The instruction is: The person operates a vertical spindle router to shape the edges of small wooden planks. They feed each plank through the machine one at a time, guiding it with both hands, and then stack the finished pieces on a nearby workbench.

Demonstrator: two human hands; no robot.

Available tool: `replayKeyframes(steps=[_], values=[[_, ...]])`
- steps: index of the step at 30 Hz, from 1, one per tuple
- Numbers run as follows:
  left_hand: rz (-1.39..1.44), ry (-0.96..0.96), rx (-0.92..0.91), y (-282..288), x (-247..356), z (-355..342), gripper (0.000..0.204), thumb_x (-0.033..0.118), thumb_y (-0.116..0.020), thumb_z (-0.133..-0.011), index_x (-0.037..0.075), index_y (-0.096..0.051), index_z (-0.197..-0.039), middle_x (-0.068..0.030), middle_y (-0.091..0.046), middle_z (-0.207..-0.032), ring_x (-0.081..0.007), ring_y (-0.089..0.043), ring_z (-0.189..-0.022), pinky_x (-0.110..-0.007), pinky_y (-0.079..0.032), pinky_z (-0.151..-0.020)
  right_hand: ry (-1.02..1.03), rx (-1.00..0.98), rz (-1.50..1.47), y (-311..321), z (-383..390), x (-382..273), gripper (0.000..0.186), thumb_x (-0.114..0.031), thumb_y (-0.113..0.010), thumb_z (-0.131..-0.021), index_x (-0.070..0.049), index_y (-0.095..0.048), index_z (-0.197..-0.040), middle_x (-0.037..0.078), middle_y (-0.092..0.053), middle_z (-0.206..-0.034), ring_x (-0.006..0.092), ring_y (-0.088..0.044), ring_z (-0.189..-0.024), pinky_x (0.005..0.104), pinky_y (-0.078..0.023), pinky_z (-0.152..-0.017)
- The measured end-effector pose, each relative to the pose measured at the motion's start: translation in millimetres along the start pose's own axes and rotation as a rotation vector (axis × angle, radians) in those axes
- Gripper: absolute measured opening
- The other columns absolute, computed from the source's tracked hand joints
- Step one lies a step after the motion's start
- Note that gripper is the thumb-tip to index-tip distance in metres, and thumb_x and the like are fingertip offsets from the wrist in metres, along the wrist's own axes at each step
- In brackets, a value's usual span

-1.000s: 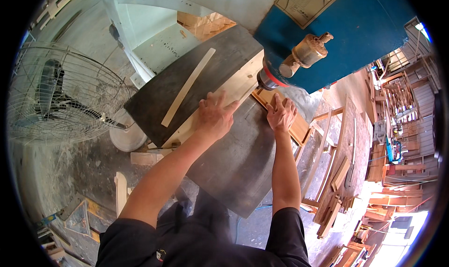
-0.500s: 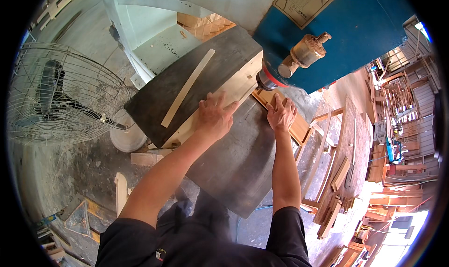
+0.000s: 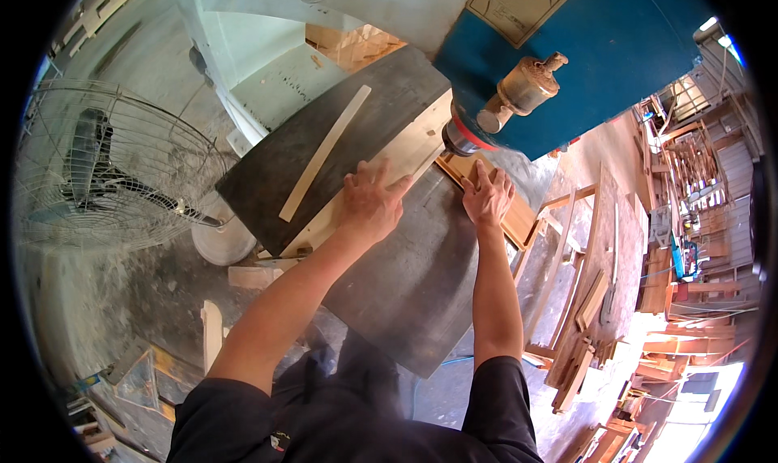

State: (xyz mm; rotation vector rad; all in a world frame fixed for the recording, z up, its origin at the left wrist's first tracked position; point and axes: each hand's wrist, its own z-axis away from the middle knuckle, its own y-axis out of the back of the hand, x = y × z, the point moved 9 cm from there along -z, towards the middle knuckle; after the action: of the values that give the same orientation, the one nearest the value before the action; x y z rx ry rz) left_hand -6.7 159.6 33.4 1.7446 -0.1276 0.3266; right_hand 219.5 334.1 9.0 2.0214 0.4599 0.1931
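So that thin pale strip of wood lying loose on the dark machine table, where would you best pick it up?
Probably near the middle of the thin wood strip, pinching its two long edges from above. It lies flat and free on the dark table, clear of the left hand and the blue machine. It is long and narrow, so a mid-length grip should keep it from tipping; an end grip would let it droop.

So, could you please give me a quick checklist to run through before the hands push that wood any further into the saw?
1. Left hand flat on the pale wooden block: ok.
2. Right hand flat on the small reddish wooden piece: ok.
3. Right fingertips well away from the blue saw's guide: not ok, they look close.
4. Blade position and guard: cannot tell, hidden.
5. Loose thin pale wooden strip on the dark metal table, apart from both hands: ok.
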Motion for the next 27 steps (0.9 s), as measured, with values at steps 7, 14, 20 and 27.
replayKeyframes(steps=[7, 14, 20, 27], values=[[-0.036, -0.029, 0.033, 9, -1, 3, 0.054, 0.029, -0.071, -0.1, 0.033, -0.062, -0.153, -0.0163, -0.046, -0.166, -0.0497, -0.048, -0.143, -0.061, -0.047, -0.109, -0.143, -0.157, -0.036, -6, -21, 14, 0.064, -0.047, -0.085, -0.087, -0.029, -0.073, -0.147, 0.019, -0.063, -0.143, 0.0394, -0.056, -0.141, 0.0637, -0.035, -0.121], [-0.102, -0.059, 0.116, 4, -2, 3, 0.056, 0.03, -0.074, -0.097, 0.034, -0.062, -0.151, -0.0173, -0.048, -0.162, -0.0481, -0.052, -0.139, -0.06, -0.051, -0.104, -0.228, -0.393, 0.083, 31, 5, 52, 0.068, -0.059, -0.076, -0.095, -0.03, -0.064, -0.155, 0.022, -0.063, -0.148, 0.0427, -0.06, -0.14, 0.0605, -0.046, -0.116], [-0.04, -0.018, 0.074, -5, -5, -2, 0.052, 0.031, -0.069, -0.1, 0.033, -0.063, -0.152, -0.0183, -0.049, -0.166, -0.0538, -0.051, -0.144, -0.064, -0.047, -0.111, -0.392, -0.682, 0.212, 59, 73, 99, 0.068, -0.068, -0.06, -0.103, -0.017, -0.069, -0.146, 0.026, -0.078, -0.122, 0.0487, -0.073, -0.119, 0.056, -0.056, -0.106], [0.005, -0.014, 0.081, 1, -8, 3, 0.049, 0.029, -0.069, -0.101, 0.031, -0.064, -0.15, -0.0179, -0.05, -0.166, -0.0508, -0.051, -0.146, -0.063, -0.047, -0.113, 0.279, -0.685, -0.234, 115, 151, -4, 0.083, -0.017, -0.082, -0.087, -0.022, -0.053, -0.165, 0.018, -0.029, -0.18, 0.039, -0.03, -0.166, 0.0528, -0.038, -0.129]])
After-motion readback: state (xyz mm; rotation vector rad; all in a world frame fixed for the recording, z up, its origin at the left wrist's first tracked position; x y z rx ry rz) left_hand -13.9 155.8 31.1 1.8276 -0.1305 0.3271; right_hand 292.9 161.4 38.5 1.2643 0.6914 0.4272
